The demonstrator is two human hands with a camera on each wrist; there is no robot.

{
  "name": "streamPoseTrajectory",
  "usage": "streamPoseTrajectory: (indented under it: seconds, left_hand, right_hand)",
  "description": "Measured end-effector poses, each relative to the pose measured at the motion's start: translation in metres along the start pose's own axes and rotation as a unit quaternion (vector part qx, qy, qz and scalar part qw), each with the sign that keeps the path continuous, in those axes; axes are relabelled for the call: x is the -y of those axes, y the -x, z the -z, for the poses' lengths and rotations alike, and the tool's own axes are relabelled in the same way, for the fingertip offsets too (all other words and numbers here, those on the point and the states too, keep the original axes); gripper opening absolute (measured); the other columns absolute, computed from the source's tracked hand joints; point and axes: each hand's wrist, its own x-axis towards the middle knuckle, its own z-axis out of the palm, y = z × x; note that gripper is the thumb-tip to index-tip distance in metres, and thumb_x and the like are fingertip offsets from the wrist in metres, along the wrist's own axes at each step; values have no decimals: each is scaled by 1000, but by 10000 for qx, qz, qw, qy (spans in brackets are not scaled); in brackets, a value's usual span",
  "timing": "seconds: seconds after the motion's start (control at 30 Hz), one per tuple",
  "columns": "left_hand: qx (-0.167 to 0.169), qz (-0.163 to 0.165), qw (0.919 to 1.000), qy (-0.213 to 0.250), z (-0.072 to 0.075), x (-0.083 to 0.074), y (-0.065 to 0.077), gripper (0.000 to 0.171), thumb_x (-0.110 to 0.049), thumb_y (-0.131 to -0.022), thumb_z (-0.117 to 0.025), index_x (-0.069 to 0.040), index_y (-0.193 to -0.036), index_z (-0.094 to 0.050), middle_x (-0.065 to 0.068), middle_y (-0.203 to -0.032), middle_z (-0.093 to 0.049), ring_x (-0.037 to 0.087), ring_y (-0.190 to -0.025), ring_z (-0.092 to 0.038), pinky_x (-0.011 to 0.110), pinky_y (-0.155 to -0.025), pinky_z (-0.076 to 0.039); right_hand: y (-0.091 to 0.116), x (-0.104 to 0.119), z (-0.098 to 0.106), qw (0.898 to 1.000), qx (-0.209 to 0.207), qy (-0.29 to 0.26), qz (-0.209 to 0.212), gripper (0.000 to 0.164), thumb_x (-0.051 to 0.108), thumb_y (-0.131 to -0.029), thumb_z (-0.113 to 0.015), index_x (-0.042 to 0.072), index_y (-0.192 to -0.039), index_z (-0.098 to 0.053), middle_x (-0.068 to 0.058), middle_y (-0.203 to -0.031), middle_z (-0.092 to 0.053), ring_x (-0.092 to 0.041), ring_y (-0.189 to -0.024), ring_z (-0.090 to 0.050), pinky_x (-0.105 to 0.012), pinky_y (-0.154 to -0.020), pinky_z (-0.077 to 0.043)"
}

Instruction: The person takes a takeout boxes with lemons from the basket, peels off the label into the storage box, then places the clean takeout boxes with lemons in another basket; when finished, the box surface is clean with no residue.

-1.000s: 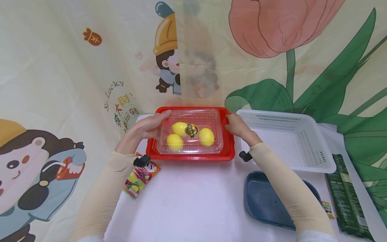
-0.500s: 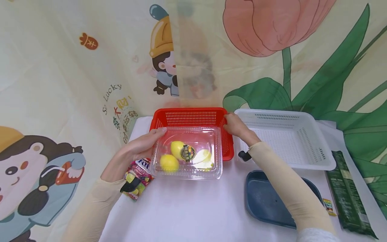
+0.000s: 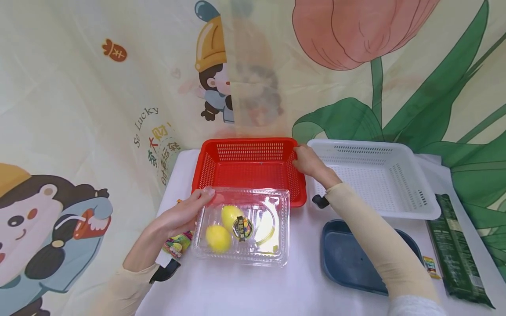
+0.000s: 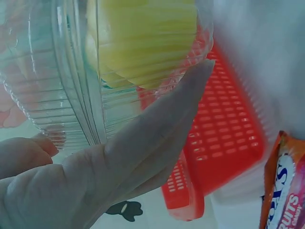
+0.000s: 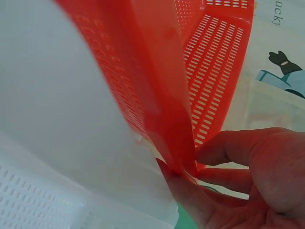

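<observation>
My left hand (image 3: 174, 224) grips the left side of a clear plastic clamshell box (image 3: 253, 198). Yellow lemons (image 3: 218, 238) lie inside it, and glare on the lid hides its right part. A round dark label (image 3: 242, 228) sits on top. In the left wrist view, thumb and fingers are on opposite faces of the box. My right hand (image 3: 312, 163) pinches the right rim of a red perforated basket (image 3: 249, 173), which is bare inside. The right wrist view has the fingers around that rim (image 5: 162, 95). The box is held in front of the basket, overlapping its near edge.
A white perforated basket (image 3: 428, 206) stands right of the red one. A dark blue tray (image 3: 352, 267) lies under the right forearm. A long green packet (image 3: 454, 250) and a small yellow packet (image 3: 431, 267) are farther right. A colourful candy bag (image 3: 178, 243) lies beneath the left hand.
The left hand has lifted the lemon box out of the red basket and brought it nearer the body. My right hand has stayed at the basket's rim.
</observation>
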Motion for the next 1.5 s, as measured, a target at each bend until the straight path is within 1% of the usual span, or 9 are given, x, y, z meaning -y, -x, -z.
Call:
streamPoseTrajectory:
  seconds: [0.2, 0.47, 0.67, 0.87, 0.97, 1.07, 1.17, 1.33, 1.5]
  left_hand:
    - [-55, -94, 9999, 2, -8, 15, 6, 68, -52, -103, -49, -13, -151, -19, 16, -152, -26, 46, -144, -30, 63, -100, -51]
    - [-243, -106, 9995, 168, -18, 43, 8, 61, -51, -104, -47, -15, -147, -24, 20, -150, -31, 45, -136, -43, 64, -98, -53]
    - [-561, -22, 9984, 37, -24, 58, 4, 65, -54, -103, -48, -22, -154, -23, 20, -157, -28, 48, -142, -36, 71, -102, -45]
    - [-669, 44, 9977, 35, -27, 68, 1, 81, -55, -103, -48, -20, -163, -6, 21, -166, -15, 53, -147, -28, 73, -102, -43]
    - [-635, 30, 9979, 109, -27, 72, -2, 85, -56, -102, -48, -18, -163, -2, 20, -168, -9, 54, -147, -26, 72, -102, -44]
    - [-558, -10, 9983, 195, -27, 77, -5, 84, -55, -103, -47, -17, -163, -3, 19, -168, -8, 53, -148, -24, 71, -103, -44]
    - [-546, -54, 9983, 210, -27, 81, -9, 80, -52, -104, -47, -16, -163, -5, 18, -166, -11, 52, -148, -23, 72, -104, -42]
    - [-633, -44, 9979, 149, -27, 85, -14, 73, -47, -106, -45, -16, -161, -9, 18, -163, -17, 52, -148, -23, 73, -106, -39]
    - [-649, -38, 9978, 147, -27, 85, -17, 78, -49, -106, -45, -15, -162, -4, 19, -166, -10, 53, -151, -14, 77, -108, -32]
  right_hand:
    - [0, 0, 1, 10000, -41, -12, -69, 42, 0, -96, -56, -13, -136, -53, -30, -128, -56, -35, -99, -60, -45, -85, -61]
    - [-1, -2, 0, 10000, -63, -19, -72, 38, -1, -96, -56, -12, -132, -56, -28, -122, -57, -33, -95, -61, -42, -80, -61]
    - [-1, -1, 2, 9999, -102, -95, -93, 40, -1, -95, -58, -12, -134, -56, -29, -125, -57, -34, -97, -61, -44, -83, -62]
    - [-1, 0, 2, 9999, -3, -127, -109, 41, 0, -96, -55, -12, -135, -54, -31, -128, -56, -35, -98, -60, -44, -85, -61]
    - [-2, 1, 2, 10000, 3, -13, -50, 42, 0, -95, -56, -13, -135, -54, -32, -133, -55, -37, -106, -61, -48, -92, -59]
    - [-2, 1, 2, 9999, -7, 131, 29, 43, 1, -94, -56, -15, -134, -54, -33, -137, -53, -40, -115, -59, -51, -100, -54]
    - [-2, 1, 1, 9999, 15, 170, 26, 44, 2, -94, -56, -15, -135, -54, -33, -138, -52, -41, -118, -58, -52, -102, -53]
    - [-2, 1, 0, 9999, 31, 118, -28, 44, 2, -95, -56, -14, -136, -53, -32, -137, -53, -39, -112, -59, -49, -97, -56]
    - [-2, 2, -1, 9999, 4, 127, -19, 43, 1, -94, -56, -14, -134, -55, -32, -135, -55, -38, -109, -59, -48, -94, -57]
